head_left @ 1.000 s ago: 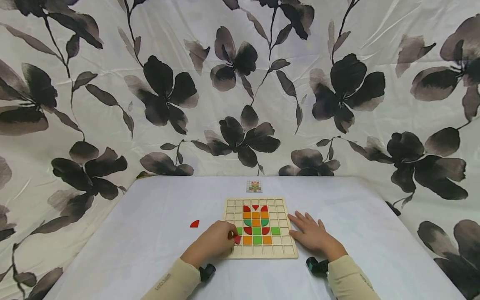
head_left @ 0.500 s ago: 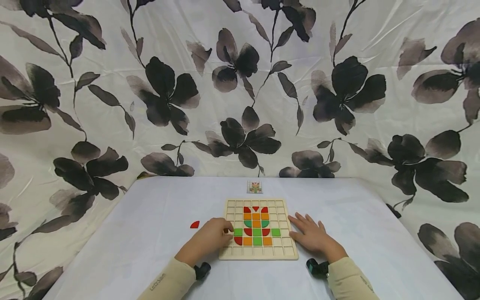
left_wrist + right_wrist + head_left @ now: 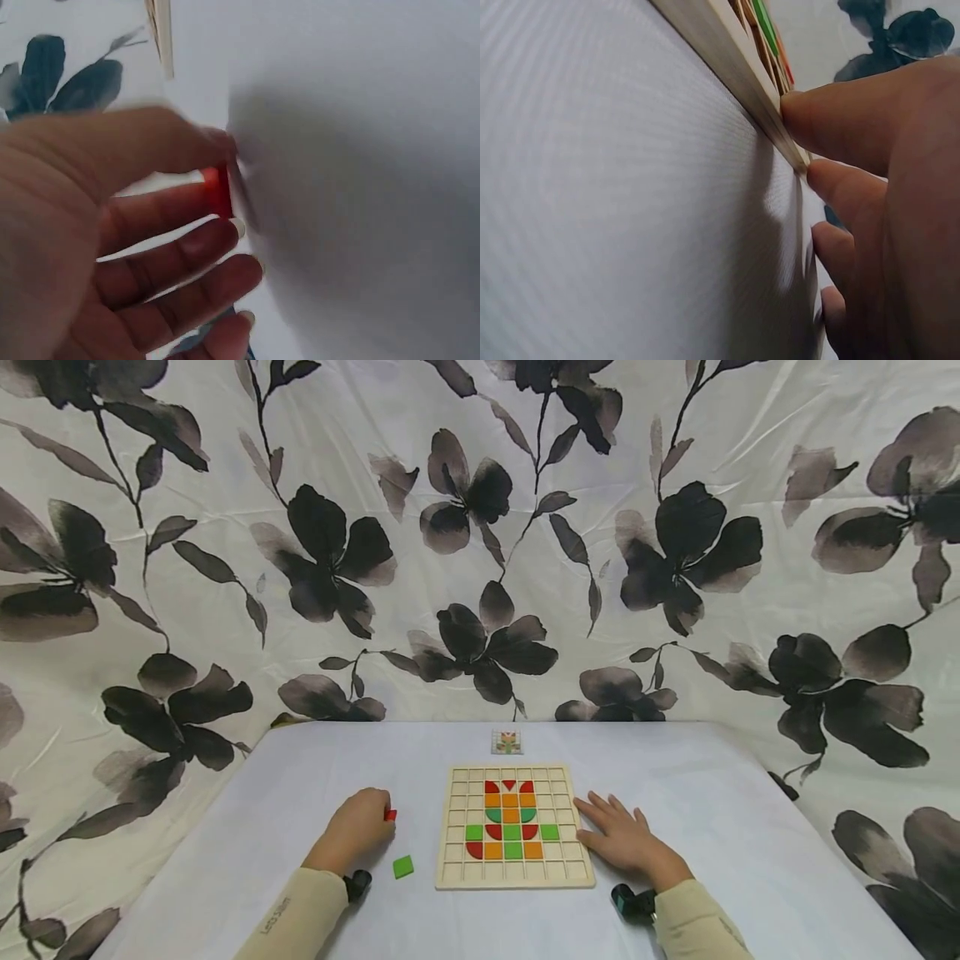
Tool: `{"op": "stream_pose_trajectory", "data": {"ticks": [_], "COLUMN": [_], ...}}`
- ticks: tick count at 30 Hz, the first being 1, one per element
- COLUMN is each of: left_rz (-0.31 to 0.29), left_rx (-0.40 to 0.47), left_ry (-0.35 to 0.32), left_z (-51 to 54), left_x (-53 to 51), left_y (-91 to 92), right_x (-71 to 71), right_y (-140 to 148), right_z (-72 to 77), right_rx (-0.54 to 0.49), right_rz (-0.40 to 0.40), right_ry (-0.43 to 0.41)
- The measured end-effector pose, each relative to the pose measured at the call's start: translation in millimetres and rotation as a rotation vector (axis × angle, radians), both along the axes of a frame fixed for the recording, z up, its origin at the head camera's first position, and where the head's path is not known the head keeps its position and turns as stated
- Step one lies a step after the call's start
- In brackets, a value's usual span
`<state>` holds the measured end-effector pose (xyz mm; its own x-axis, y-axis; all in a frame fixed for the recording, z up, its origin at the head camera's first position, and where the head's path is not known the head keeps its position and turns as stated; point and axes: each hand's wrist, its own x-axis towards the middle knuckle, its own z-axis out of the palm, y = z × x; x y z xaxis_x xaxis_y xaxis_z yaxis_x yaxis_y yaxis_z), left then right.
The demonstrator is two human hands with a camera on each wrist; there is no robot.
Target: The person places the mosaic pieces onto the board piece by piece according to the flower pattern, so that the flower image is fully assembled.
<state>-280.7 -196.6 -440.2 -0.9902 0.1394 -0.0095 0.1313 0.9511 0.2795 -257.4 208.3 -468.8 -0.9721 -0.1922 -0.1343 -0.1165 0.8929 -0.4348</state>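
My left hand [image 3: 356, 828] is left of the wooden grid board [image 3: 459, 870], low over the white table. Its thumb and index finger pinch a red quarter-round tile [image 3: 217, 191], mostly covered by the fingers in the head view. On the board, red, orange, green and teal tiles fill a block of cells; a dark red tile [image 3: 475, 851] sits at the lower left of this pattern. My right hand [image 3: 621, 837] lies with spread fingers at the board's right side. In the right wrist view its thumb and index fingertip touch the board's edge [image 3: 761, 105].
A loose green square tile [image 3: 403, 867] lies on the table between my left hand and the board. Behind the board is a small card [image 3: 507, 742] with a coloured pattern on a grid. A flower-print cloth [image 3: 480, 527] hangs behind the table's far edge.
My left hand has moved left from the board to the loose red tile and now pinches it. The green square tile left of the board has come into view. My right hand stays put.
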Motion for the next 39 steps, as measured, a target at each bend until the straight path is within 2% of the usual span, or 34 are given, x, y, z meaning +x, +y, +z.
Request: {"op": "stream_pose_trajectory", "data": {"ticks": [3, 5, 10, 12, 17, 23, 26, 31, 39], "left_rz": [-0.004, -0.032, -0.202, -0.277, -0.435, -0.594, -0.631, -0.638, -0.656], "left_rx": [0.072, 0.123, 0.217, 0.233, 0.189, 0.083, 0.026, -0.037, -0.121], "left_ry": [-0.022, -0.040, -0.043, -0.041, -0.035, -0.013, 0.000, -0.009, -0.003], "left_z": [3.2, 8.0, 18.2, 19.0, 15.4, 10.4, 10.1, 5.1, 8.0], "left_x": [-1.3, -0.8, 4.3, 5.5, 7.6, 11.6, 14.6, 18.9, 23.6], "left_y": [12.8, 27.3, 75.5, 95.3, 137.3, 171.5, 184.1, 198.1, 202.3], "right_x": [1.4, 1.8, 1.7, 1.4, -0.2, -0.9, -0.8, 0.4, 0.1], "right_y": [-0.4, -0.7, -1.6, -1.6, -0.3, 2.6, 3.6, 3.9, 3.0], "right_z": [0.6, 0.8, -0.3, -0.7, -1.0, 1.1, 1.3, 0.5, 0.0], "right_rx": [-0.003, -0.002, -0.004, 0.000, 0.001, -0.006, -0.007, -0.014, -0.002], "right_rz": [0.002, -0.004, -0.007, -0.007, -0.007, 0.017, 0.029, 0.039, 0.035], "right_ry": [0.003, 0.000, -0.003, 0.002, 0.009, 0.022, 0.029, 0.028, 0.039]}}
